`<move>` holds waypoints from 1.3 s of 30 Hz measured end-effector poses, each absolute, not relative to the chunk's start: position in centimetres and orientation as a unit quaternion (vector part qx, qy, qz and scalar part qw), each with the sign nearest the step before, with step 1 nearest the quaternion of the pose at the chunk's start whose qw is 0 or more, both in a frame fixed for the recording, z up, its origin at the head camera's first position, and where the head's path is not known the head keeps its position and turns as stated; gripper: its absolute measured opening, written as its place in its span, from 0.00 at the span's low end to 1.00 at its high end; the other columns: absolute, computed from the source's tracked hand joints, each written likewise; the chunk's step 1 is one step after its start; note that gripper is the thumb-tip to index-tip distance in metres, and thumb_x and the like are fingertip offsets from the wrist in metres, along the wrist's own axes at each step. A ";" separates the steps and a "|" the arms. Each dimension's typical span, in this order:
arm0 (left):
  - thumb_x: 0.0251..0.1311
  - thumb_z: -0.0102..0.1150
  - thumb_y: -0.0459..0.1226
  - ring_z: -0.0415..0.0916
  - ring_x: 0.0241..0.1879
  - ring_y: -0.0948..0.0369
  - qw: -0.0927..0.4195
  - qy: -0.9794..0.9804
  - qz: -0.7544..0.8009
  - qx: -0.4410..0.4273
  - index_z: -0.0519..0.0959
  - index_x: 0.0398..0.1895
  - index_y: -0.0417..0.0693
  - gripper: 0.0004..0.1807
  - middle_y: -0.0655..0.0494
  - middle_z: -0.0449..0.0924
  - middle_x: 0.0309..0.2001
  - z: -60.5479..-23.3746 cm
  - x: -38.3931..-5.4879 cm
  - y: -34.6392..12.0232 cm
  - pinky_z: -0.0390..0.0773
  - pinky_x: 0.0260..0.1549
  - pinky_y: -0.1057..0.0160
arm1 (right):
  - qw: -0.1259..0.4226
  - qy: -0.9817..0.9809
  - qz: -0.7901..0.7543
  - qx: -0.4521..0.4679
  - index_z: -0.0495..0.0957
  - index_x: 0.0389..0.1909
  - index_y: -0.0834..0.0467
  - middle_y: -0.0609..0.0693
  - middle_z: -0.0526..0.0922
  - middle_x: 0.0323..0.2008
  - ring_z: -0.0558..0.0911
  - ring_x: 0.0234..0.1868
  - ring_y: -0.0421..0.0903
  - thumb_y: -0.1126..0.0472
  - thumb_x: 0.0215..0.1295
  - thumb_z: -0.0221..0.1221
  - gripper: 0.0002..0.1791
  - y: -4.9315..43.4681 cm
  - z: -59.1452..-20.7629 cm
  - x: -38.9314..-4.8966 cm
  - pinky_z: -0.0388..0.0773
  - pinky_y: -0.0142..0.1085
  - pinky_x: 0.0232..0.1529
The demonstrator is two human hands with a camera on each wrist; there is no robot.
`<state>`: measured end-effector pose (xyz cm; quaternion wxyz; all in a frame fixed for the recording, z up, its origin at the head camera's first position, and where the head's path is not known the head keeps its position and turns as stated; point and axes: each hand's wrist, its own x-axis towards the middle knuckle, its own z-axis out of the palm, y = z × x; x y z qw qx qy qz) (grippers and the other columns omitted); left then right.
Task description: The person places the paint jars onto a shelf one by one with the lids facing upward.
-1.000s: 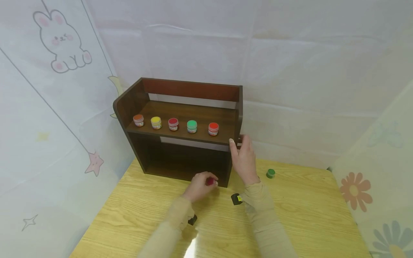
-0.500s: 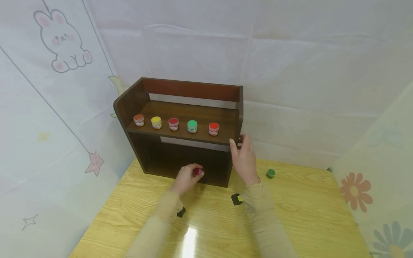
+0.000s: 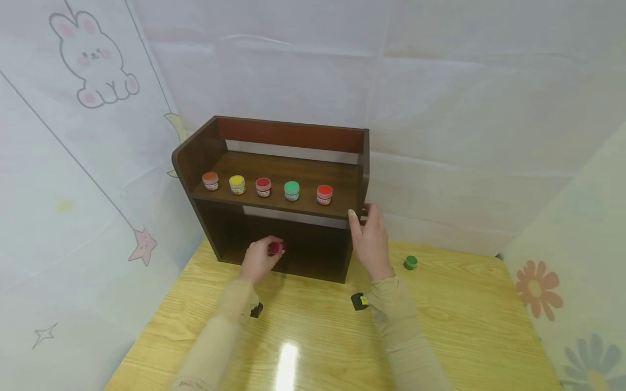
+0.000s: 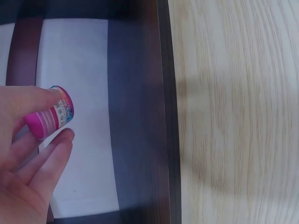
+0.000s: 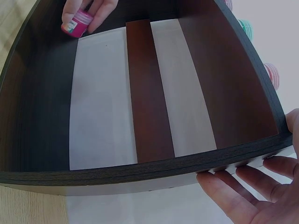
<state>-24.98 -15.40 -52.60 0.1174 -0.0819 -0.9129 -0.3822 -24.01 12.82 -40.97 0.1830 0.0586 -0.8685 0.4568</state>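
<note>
A small magenta paint jar (image 4: 51, 114) is pinched between the thumb and fingers of my left hand (image 3: 259, 259), in front of the lower compartment of a dark brown two-tier shelf (image 3: 283, 271). In the right wrist view the same jar shows at the top left, inside the shelf's outline. My right hand (image 3: 370, 241) grips the shelf's right side panel, thumb at the front edge near the upper board and fingers along the outer face. Several paint jars stand in a row on the upper board: orange-brown (image 3: 211, 181), yellow (image 3: 237, 185), dark red (image 3: 263, 187), green (image 3: 292, 191) and bright red (image 3: 324, 195).
On the wooden table (image 3: 464, 315), right of the shelf, stands a dark green jar (image 3: 411, 263). White printed cloth (image 3: 464, 136) hangs behind and at both sides. A black wrist device (image 3: 359, 301) sits by the right sleeve.
My left hand has carried the magenta jar leftward and farther in, from the shelf's lower right front toward the middle of the lower compartment. The right hand has stayed in place.
</note>
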 end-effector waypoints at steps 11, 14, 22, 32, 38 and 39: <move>0.55 0.70 0.26 0.83 0.39 0.50 0.135 -0.921 -0.362 -0.051 0.84 0.48 0.41 0.16 0.43 0.85 0.44 -52.9 -25.9 -19.0 0.83 0.42 0.48 | 0.181 -0.867 0.460 0.057 0.64 0.63 0.66 0.64 0.72 0.55 0.79 0.48 0.61 0.47 0.79 0.53 0.28 12.9 -41.1 -24.1 0.79 0.54 0.50; 0.55 0.70 0.27 0.83 0.41 0.47 0.146 -0.922 -0.355 -0.042 0.84 0.46 0.40 0.15 0.41 0.84 0.44 -53.0 -26.3 -20.5 0.82 0.42 0.46 | 0.185 -0.868 0.458 0.056 0.64 0.63 0.66 0.64 0.72 0.55 0.79 0.48 0.61 0.47 0.79 0.53 0.28 13.0 -41.2 -24.2 0.78 0.54 0.50; 0.57 0.67 0.26 0.83 0.39 0.46 0.175 -0.927 -0.333 -0.015 0.86 0.45 0.42 0.13 0.40 0.85 0.43 -53.3 -26.8 -23.3 0.82 0.39 0.45 | 0.191 -0.868 0.455 0.057 0.65 0.62 0.65 0.63 0.72 0.55 0.78 0.47 0.60 0.47 0.79 0.53 0.27 13.0 -41.4 -24.3 0.79 0.54 0.49; 0.59 0.64 0.29 0.82 0.39 0.35 0.157 -0.936 -0.307 0.072 0.76 0.54 0.33 0.19 0.27 0.82 0.41 -54.8 -26.0 -24.3 0.82 0.40 0.41 | 0.195 -0.867 0.454 0.062 0.65 0.62 0.65 0.63 0.73 0.54 0.79 0.46 0.61 0.48 0.78 0.54 0.27 12.8 -41.2 -24.2 0.79 0.54 0.48; 0.57 0.62 0.27 0.81 0.38 0.34 0.163 -0.931 -0.310 0.101 0.77 0.49 0.32 0.16 0.28 0.82 0.38 -55.7 -25.3 -24.2 0.80 0.40 0.40 | 0.198 -0.866 0.454 0.062 0.65 0.61 0.65 0.63 0.72 0.54 0.79 0.46 0.60 0.48 0.78 0.54 0.26 12.8 -41.2 -24.3 0.79 0.53 0.48; 0.56 0.63 0.28 0.81 0.37 0.35 0.170 -0.930 -0.310 0.101 0.78 0.48 0.33 0.16 0.30 0.83 0.37 -56.2 -25.3 -24.4 0.80 0.38 0.42 | 0.198 -0.866 0.455 0.062 0.65 0.61 0.65 0.62 0.73 0.53 0.79 0.46 0.60 0.48 0.78 0.54 0.26 12.8 -41.2 -24.3 0.79 0.53 0.48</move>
